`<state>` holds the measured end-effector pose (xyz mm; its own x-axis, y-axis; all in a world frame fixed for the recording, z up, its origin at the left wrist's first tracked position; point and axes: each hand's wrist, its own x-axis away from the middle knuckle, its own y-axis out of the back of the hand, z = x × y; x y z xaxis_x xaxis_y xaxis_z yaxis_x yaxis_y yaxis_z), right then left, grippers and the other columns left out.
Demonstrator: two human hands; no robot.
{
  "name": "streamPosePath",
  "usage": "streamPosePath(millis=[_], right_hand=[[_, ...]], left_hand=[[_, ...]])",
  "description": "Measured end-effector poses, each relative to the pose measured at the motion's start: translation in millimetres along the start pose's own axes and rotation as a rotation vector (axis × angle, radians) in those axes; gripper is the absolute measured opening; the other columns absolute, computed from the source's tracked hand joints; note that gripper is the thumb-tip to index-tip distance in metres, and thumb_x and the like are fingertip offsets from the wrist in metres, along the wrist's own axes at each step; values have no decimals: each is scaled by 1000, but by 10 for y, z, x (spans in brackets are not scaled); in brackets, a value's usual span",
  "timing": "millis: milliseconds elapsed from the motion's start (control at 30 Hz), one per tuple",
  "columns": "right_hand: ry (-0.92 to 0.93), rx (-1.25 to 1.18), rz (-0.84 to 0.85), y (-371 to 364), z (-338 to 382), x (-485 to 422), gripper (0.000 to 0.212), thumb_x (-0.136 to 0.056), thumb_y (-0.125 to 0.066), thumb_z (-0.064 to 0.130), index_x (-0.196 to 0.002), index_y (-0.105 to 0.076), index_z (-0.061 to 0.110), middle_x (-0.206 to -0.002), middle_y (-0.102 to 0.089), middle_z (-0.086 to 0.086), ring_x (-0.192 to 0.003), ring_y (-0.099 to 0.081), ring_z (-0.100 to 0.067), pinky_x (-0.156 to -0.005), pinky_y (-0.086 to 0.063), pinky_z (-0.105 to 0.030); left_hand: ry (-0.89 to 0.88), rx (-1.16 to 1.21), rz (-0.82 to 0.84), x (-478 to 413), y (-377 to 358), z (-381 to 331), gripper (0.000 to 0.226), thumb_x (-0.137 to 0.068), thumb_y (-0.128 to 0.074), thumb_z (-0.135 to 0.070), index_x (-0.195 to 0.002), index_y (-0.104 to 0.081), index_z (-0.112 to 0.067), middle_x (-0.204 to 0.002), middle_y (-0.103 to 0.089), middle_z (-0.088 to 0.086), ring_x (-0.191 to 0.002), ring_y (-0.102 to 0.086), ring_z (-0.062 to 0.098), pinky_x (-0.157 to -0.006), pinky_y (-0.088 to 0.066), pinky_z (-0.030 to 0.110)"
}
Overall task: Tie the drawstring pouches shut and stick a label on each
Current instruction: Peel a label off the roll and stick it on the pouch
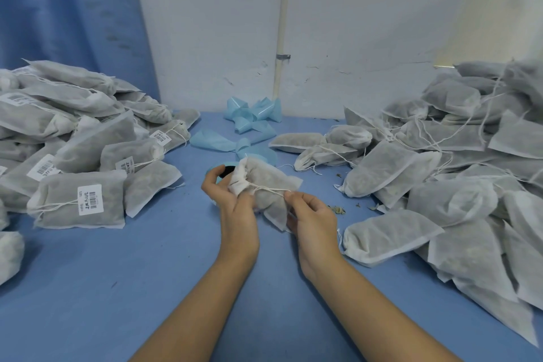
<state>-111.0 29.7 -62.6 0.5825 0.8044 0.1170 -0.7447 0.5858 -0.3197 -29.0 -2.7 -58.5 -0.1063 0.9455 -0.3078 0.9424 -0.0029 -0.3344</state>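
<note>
Blue desk (147, 273) carries labelled pouches (79, 203) at left and untied pouches (440, 173) at right. Between them, the pouch in hand (273, 179) is held up: left hand (232, 203) grips its gathered neck, right hand (311, 214) pinches the drawstring (266, 189). Best to pull sideways steadily, keep the neck bunched, then knot.

A round teal object (219, 180) with a dark centre lies behind the left hand (232, 200) and the pouch (264, 182) it grips. Most of it is covered, so what it is cannot be told. The right hand (311, 214) pinches the drawstring (269, 189), its lower fingers lost under the pouch. Print on the nearest label (90, 200) is too small to read. The left pile (58, 126) and the right pile (470, 156) run past the side edges, and both forearms run past the bottom.
</note>
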Motion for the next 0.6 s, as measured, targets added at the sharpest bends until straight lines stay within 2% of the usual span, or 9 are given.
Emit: streamPosePath(millis=[67,133,200,300,400,467,600], right_hand=[[-10,-34,-7,0,12,-3,16,-86,-67,11,-96,-66,-2,-85,-64,-13,-80,-56,-23,-79,-47,-35],[-17,-58,-8,0,17,-7,20,-87,-66,10,-100,-65,-5,-88,-65,-16,-81,-56,-24,-81,-48,-37],[-22,-63,-2,1,19,-6,21,-87,-66,11,-101,-65,-5,-89,-65,-17,-81,-56,-24,-81,-47,-38],[-28,-59,8,4,14,-3,21,-87,-66,11,-101,-65,-5,-90,-65,-17,-83,-57,-25,-86,-49,-43],[-34,-54,18,6,12,0,20,-87,-66,11,-101,-65,-4,-91,-66,-18,-83,-58,-26,-91,-49,-46],[-31,-53,23,10,6,-2,19,-87,-66,11,-99,-65,-4,-91,-65,-18,-84,-57,-26,-91,-49,-47],[-40,-101,54,12,4,-7,23,-88,-66,11,-103,-64,-7,-95,-67,-21,-86,-61,-27,-94,-49,-46]], left_hand=[[-26,-27,57,28,0,-11,52,-70,-48,-6,-109,-28,-35,-124,-46,13,-101,-52,21,-80,-45,17],[-46,-40,77,26,-4,21,65,-72,-60,-3,-116,-24,-34,-128,-44,14,-106,-55,25,-80,-46,15],[-43,-42,67,15,-14,48,76,-76,-69,5,-123,-21,-31,-132,-42,14,-109,-57,20,-76,-45,8],[-48,-65,56,10,-22,70,81,-75,-75,0,-126,-20,-31,-131,-43,10,-109,-58,15,-78,-46,8],[-57,-84,32,3,-14,73,72,-80,-72,-6,-124,-21,-31,-128,-47,10,-109,-59,18,-87,-49,17],[-45,-55,-2,-8,-10,68,61,-84,-69,-8,-123,-25,-28,-122,-52,10,-104,-61,18,-80,-50,15],[26,-28,-40,-58,18,79,39,-83,-72,-17,-109,-46,-29,-106,-61,-5,-86,-63,-1,-69,-46,7]])
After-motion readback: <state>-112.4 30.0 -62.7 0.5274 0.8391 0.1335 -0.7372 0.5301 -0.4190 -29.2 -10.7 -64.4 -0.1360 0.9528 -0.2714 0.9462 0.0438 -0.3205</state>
